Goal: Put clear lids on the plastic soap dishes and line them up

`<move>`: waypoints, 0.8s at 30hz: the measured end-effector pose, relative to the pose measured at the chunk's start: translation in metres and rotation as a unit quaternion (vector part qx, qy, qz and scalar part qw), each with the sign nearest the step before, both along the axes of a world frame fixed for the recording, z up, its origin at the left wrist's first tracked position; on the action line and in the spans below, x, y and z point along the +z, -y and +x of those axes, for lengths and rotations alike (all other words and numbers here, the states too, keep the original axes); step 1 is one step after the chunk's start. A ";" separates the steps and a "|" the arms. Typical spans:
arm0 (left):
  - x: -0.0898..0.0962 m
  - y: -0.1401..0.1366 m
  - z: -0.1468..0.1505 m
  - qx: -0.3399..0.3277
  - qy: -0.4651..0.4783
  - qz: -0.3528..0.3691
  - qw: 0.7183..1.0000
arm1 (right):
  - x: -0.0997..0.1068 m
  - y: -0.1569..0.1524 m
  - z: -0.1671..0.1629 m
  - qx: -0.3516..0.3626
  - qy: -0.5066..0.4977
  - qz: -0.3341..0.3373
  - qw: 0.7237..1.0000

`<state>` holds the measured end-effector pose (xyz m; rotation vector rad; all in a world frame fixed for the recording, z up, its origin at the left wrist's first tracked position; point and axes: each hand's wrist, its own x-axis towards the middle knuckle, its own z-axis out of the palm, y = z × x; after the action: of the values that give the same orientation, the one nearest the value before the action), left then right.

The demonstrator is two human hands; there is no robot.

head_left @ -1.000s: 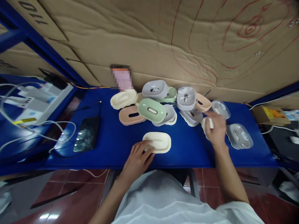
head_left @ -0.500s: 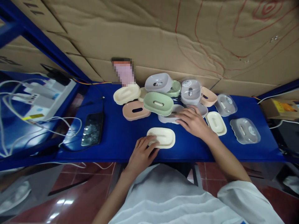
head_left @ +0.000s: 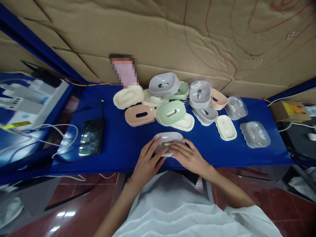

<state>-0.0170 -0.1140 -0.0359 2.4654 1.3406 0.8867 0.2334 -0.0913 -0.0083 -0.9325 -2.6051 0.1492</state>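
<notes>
A grey soap dish (head_left: 170, 135) with a long slot lies at the table's front, seated on a pale base of which a rim shows below. My left hand (head_left: 147, 162) grips its left end, fingers on the rim and inside. On the right side my right hand (head_left: 192, 158) holds the same dish, its fingers together over the slot. Just behind, a green soap dish (head_left: 171, 113) rests partly on a cream base (head_left: 186, 122). A peach soap dish (head_left: 130, 117) sits to the left of the green one.
Grey dishes (head_left: 163, 80), cream bases (head_left: 128, 98) and another peach dish (head_left: 219, 97) are heaped along the cardboard wall (head_left: 158, 42). Clear-lidded dishes (head_left: 256, 135) lie at the right. A phone (head_left: 91, 136) and white cables (head_left: 71, 126) occupy the left; another phone-like object (head_left: 125, 72) leans behind.
My right hand has brought a grey dish from the heap onto the cream base at the front. Both hands now hold it. Another cream base shows beside the green dish.
</notes>
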 end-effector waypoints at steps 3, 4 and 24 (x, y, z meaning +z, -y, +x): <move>0.001 -0.001 -0.001 -0.023 -0.008 0.005 1.000 | -0.009 0.002 -0.002 0.017 0.011 0.007 1.000; 0.001 -0.002 -0.001 -0.026 -0.007 0.007 1.000 | -0.009 0.001 0.000 0.024 0.013 0.010 1.000; 0.001 -0.004 0.004 -0.033 0.017 -0.001 0.999 | 0.059 -0.147 0.072 -0.318 -0.003 0.121 0.940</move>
<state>-0.0128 -0.1101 -0.0350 2.4663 1.2406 0.9064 0.3050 0.0562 0.0506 -1.6015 -2.1137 -0.3280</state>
